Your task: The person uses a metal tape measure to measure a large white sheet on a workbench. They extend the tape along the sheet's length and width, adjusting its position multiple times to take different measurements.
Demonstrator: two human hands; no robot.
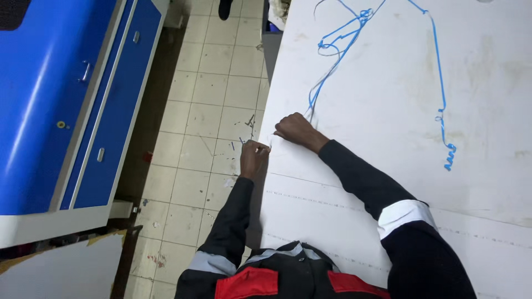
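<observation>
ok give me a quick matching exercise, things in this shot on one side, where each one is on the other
Things:
1. blue string
2. blue machine
3. left hand
4. right hand

Places:
A. at the white table's left edge
B. beside the tiled floor, far left
C. on the table, at the string's near end
D. looped over the tabletop

Pairs: 1-D, 2-B, 3-A, 4-C

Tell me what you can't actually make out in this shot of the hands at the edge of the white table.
Head view only:
- What the left hand and right hand pinch at the edge of the white sheet: too small, covered by fingers.
- Where the blue cord runs: cut off by the top edge.
- The blue cabinet: cut off at left and top.
- Scraps on the tiled floor: too small to identify.
</observation>
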